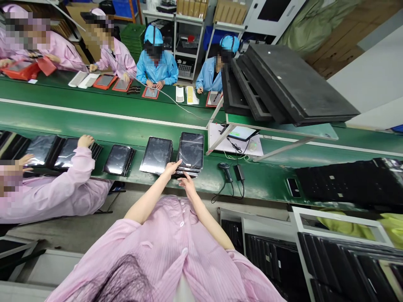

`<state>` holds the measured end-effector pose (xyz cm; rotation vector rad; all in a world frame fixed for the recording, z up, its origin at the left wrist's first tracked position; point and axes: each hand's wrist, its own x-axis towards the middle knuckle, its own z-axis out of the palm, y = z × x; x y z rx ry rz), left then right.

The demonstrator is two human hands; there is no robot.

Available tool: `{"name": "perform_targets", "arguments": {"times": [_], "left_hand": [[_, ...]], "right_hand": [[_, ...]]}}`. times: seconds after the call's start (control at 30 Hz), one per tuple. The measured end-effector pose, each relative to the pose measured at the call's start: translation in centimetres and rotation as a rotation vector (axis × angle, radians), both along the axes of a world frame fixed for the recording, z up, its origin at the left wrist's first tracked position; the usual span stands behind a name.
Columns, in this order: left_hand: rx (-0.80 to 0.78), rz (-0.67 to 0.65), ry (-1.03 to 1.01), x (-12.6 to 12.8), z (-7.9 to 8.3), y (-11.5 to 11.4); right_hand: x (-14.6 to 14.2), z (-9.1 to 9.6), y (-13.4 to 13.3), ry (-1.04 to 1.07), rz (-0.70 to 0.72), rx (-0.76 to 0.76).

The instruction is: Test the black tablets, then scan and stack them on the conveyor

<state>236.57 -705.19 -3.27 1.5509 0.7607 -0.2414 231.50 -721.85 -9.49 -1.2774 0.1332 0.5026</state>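
A stack of black tablets (191,149) with glossy dark screens lies on the green bench in front of me. My left hand (172,168) grips the near-left corner of this stack, thumb on the top tablet's edge; its other fingers are partly hidden. Just below the stack's front edge is my right hand (188,184), its fingers apart and fingertips by the lower tablets. Immediately left stands a second tablet stack (156,154), close to my left hand. Farther left is a third, slightly fanned stack (118,159).
Right of the stacks lie a barcode scanner (224,168) and a black power adapter (239,173) with cables. A metal stand (283,121) bears dark foam trays. A co-worker's sleeve (82,167) reaches over more tablets at left. A phone (293,187) lies farther right.
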Motion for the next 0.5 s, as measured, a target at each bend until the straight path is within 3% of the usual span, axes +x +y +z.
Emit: {"name": "perform_targets", "arguments": {"times": [0.4, 0.5], "left_hand": [[0.033, -0.048, 0.036, 1.18, -0.13, 0.21], [0.040, -0.035, 0.030, 1.08, -0.23, 0.25]], "right_hand": [[0.26, -0.27, 0.78, -0.034, 0.042, -0.054], [-0.01, -0.49, 0.80, -0.103, 0.080, -0.126]]}}
